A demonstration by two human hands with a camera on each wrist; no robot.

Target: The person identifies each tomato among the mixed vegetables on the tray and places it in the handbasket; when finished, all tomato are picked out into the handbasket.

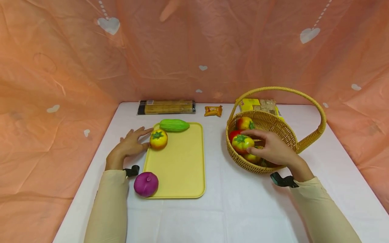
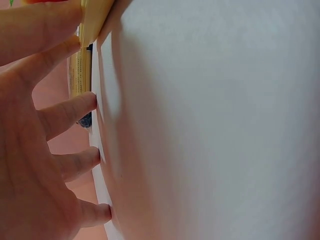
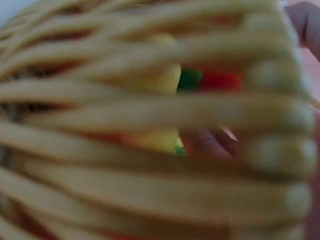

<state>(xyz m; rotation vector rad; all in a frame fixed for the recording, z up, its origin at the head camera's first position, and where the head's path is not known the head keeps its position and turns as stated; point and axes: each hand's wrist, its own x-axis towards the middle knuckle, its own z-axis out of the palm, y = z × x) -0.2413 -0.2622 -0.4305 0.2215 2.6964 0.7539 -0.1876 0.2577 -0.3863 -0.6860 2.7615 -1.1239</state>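
Note:
My left hand (image 1: 130,146) is spread beside the left edge of the yellow tray (image 1: 179,168), fingertips down at the white cloth in the left wrist view. Its thumb and index finger lie close to a yellow-red tomato (image 1: 158,139) on the tray. A green ridged gourd (image 1: 174,125) lies along the tray's far edge, and a purple onion (image 1: 146,184) sits at its near left corner. My right hand (image 1: 271,146) reaches into the wicker basket (image 1: 240,163), thumb and fingers pinching another yellow-red tomato (image 1: 242,144). Basket weave (image 3: 165,112) hides most of that hand in the right wrist view.
More red and yellow tomatoes (image 1: 244,123) lie in the basket, whose tall handle (image 1: 316,104) arches up and right. Along the back are a noodle pack (image 1: 168,107), a small orange packet (image 1: 213,110) and a yellow bag (image 1: 250,104). Behind them hangs a pink curtain (image 1: 194,50).

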